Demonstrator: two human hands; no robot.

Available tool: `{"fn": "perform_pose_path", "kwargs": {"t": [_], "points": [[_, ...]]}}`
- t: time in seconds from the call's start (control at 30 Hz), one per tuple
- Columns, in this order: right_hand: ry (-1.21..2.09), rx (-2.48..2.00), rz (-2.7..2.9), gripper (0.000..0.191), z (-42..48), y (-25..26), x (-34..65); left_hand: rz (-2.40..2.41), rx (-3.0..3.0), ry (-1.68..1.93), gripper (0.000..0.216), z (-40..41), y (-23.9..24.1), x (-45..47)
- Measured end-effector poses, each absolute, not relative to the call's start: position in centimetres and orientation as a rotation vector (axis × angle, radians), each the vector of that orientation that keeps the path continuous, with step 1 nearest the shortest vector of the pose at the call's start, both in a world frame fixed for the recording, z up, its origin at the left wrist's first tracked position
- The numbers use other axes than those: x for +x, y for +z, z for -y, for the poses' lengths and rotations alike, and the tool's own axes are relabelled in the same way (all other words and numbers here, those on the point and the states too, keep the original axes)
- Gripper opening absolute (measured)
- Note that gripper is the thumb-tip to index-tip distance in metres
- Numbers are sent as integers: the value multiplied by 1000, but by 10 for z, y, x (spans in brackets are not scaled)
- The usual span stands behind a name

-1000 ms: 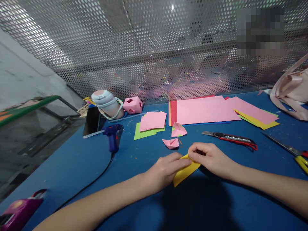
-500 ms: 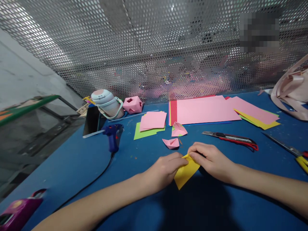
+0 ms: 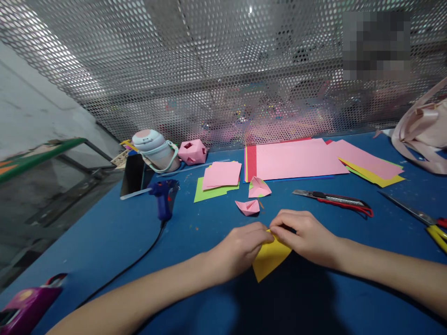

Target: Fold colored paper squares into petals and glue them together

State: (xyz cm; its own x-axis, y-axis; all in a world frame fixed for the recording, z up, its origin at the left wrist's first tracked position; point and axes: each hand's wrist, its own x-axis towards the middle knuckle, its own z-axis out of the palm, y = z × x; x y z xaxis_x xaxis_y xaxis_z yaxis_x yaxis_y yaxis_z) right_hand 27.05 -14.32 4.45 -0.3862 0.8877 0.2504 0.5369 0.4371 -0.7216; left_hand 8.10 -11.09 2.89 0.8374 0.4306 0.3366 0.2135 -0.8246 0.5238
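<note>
A piece of yellow paper (image 3: 271, 260) is pinched at its far edge between my two hands, with one corner pointing down toward me. My left hand (image 3: 240, 246) has its fingers closed on the left part of that edge. On the right part, my right hand (image 3: 305, 235) pinches with thumb and forefinger; the fingertips of both hands nearly meet and cover the fold there. Just beyond them lie a small folded pink paper piece (image 3: 247, 207) and a second pink folded piece (image 3: 259, 187) with green showing.
A blue glue gun (image 3: 164, 197) stands at left near stacked pink squares (image 3: 221, 174). Large pink sheets (image 3: 300, 158) lie at the back. A box cutter (image 3: 333, 201) and scissors (image 3: 424, 216) are on the right. A pink folded ball (image 3: 193, 152) sits beside a bottle (image 3: 159, 151).
The yellow paper has shifted slightly toward me, and its raised far edge looks flatter. My right hand's fingertips have moved a little left, closer to my left hand.
</note>
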Motion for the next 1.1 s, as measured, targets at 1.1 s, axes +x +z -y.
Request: {"fn": "perform_pose_path", "kwargs": {"t": [1.1], "points": [[876, -1301, 1722, 16, 137, 31, 276, -973, 1229, 615, 39, 111, 37, 87]]}}
